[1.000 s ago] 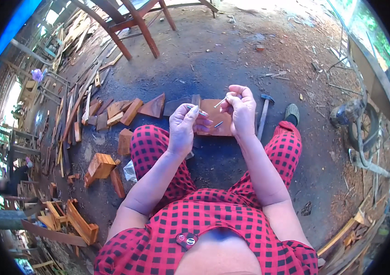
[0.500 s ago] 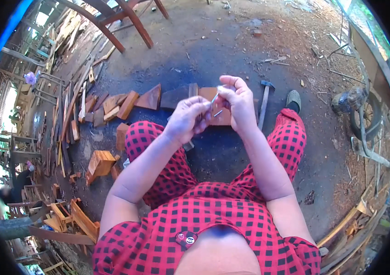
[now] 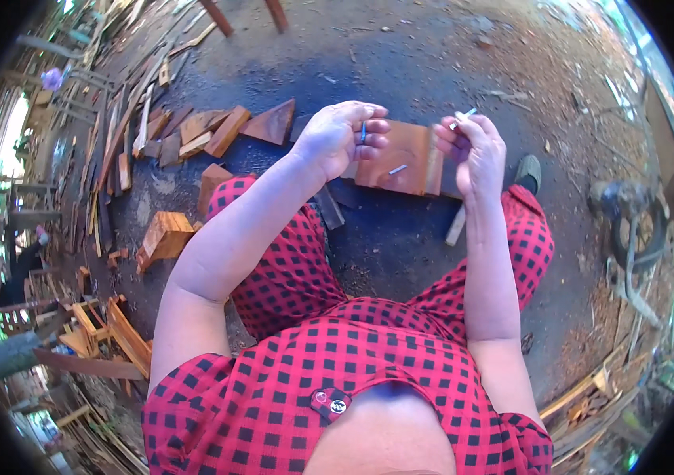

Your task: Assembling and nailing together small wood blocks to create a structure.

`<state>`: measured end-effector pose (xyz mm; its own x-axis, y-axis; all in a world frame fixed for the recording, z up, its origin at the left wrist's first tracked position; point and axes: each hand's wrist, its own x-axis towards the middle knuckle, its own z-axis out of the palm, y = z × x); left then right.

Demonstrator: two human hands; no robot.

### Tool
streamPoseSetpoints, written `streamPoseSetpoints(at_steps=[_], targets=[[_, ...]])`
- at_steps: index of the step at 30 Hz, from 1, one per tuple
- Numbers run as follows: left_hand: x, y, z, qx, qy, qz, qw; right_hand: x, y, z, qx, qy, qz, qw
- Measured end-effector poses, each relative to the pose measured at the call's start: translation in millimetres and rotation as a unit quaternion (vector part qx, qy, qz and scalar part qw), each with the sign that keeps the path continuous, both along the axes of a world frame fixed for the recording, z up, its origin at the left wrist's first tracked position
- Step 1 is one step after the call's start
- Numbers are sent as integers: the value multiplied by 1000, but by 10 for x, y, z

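Holding a slim bluish metal-looking pin (image 3: 364, 132) in the loosely curled left hand (image 3: 345, 138), over the left side of the flat reddish-brown wooden board (image 3: 415, 142). Cannot tell if more sit hidden in that palm. Pinching a slim pale metal-looking pin (image 3: 464, 119) between thumb and fingers of the right hand (image 3: 478, 150), by the board's far right corner. Lying slantwise on the board, toward its near edge: a short grey metal-looking pin (image 3: 398, 169). For good handling, pinch firmly, leave tips sticking out, angle to see both ends; probably easy to drop, so best brought over the board.

Mind the board's near edge; could lose the loose pin there if knocked. Mind also the dark grey bar (image 3: 328, 207) near left of the board and the pale wooden handle (image 3: 455, 227) near right, partly behind the forearm. Expect less room leftward of the board, with brown wood offcuts (image 3: 270, 123) strewn there. Use dark ground (image 3: 408, 75) past the board's far edge for wider moves.
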<state>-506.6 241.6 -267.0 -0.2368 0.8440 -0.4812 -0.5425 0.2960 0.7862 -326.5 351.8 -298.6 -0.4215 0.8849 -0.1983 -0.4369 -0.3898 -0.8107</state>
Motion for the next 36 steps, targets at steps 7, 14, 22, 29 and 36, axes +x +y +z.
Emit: streamPoseSetpoints(at_steps=[7, 14, 22, 29, 36], targets=[[-118, -84, -9, 89, -65, 30, 993, -290, -205, -189, 88, -110, 21, 990], [50, -229, -328, -6, -81, 63, 995, -508, -432, -51, 216, -116, 78, 966], [35, -312, -205, 34, 27, 57, 997, -586, -561, -166, 274, -162, 155, 935], [-50, -300, -303, 57, 106, 102, 988, -632, -690, -56, 267, -182, 186, 928], [-316, -266, -39, 135, -37, 238, 961, -755, -471, -677, 181, -142, 171, 958]])
